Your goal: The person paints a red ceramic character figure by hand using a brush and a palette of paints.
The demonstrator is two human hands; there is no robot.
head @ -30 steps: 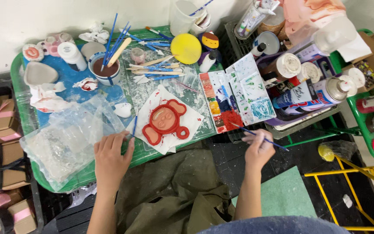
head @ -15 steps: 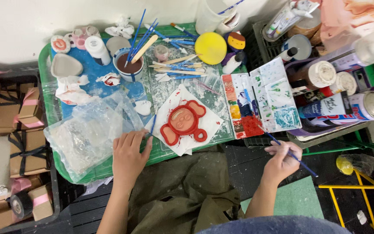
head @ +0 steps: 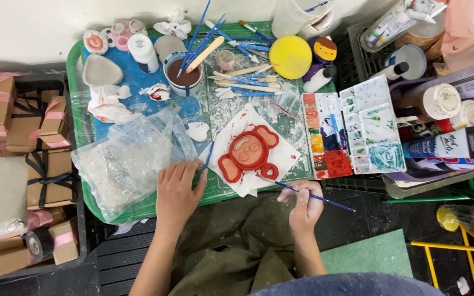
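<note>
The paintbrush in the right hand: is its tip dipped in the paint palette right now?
No: the right hand holds the paintbrush with its tip by the red clay piece, well clear of the paint palette.

A yellow round lid [head: 290,56], a cup of brown water [head: 184,74] and cardboard boxes [head: 48,176] sit nearby.

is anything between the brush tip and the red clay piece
Nothing visible. The right hand holds the blue paintbrush with its tip at the lower edge of the red clay piece on white paper; the left hand rests off to the side.
</note>
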